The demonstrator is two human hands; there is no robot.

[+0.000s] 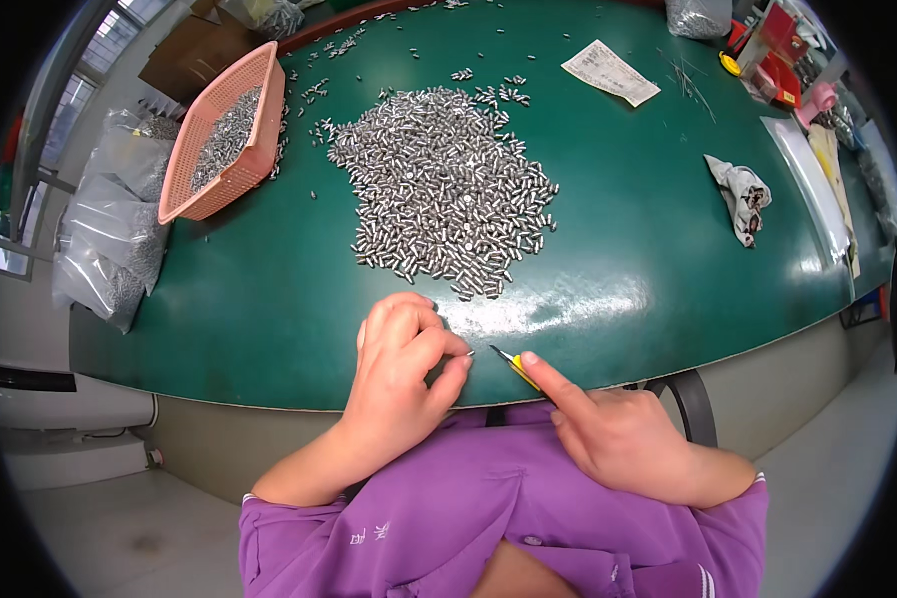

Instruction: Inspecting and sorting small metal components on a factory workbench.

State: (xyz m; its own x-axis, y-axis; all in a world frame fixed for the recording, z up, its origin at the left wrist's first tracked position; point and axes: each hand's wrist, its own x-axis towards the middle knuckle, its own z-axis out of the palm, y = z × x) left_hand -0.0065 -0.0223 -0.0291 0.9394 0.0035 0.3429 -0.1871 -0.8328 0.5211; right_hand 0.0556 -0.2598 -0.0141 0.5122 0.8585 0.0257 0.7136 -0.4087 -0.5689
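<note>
Near the front edge of the green table, my left hand (406, 357) pinches a small metal piece (470, 353) between thumb and forefinger. My right hand (608, 424) is closed around a yellow-handled craft knife (520, 368), its forefinger stretched along the handle. The dark, thin blade points up and left, a short gap from the pinched piece. Beyond my left hand spreads a large heap of small silvery bullet-shaped metal parts (444, 184). The palm side of my right hand and most of the knife's handle are hidden.
A pink plastic basket (259, 149) of metal parts sits at the table's left edge, beside filled clear bags (110, 234). A paper slip (610, 73), thin wires (686, 80) and a crumpled stained cloth (740, 197) lie to the right. Red containers (782, 80) stand far right.
</note>
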